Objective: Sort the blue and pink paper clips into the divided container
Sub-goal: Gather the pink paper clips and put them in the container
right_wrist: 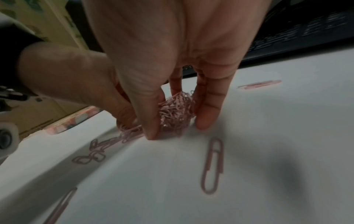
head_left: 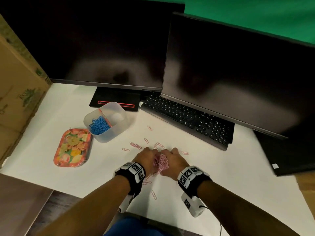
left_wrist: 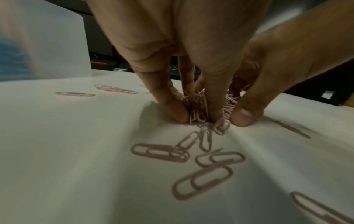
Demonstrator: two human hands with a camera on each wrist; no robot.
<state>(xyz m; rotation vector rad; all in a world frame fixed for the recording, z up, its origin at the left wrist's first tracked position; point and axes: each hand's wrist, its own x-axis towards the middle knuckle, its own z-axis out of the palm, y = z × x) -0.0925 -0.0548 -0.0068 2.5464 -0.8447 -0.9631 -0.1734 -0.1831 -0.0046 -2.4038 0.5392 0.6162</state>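
Pink paper clips (head_left: 160, 163) sit bunched in a tangled mound with no single long axis, squeezed between the left hand (head_left: 146, 159) and right hand (head_left: 173, 160), whose curled fingers cup it from both sides on the white tabletop (head_left: 238, 167). Loose pink clips (head_left: 146, 140) lie scattered past the fingertips, pointing various ways. Farther left stands the divided container (head_left: 109, 133), with blue paper clips (head_left: 99, 125) in its near-left compartment, beside a floral tin (head_left: 72, 148). A keyboard (head_left: 187, 116) and dark monitors stand beyond.

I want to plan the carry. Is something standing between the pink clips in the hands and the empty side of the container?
Nothing visible does. Between the pink clip bundle and the divided container lie only loose pink clips, flat on the white table. The empty compartment is the far one, behind the blue clips.
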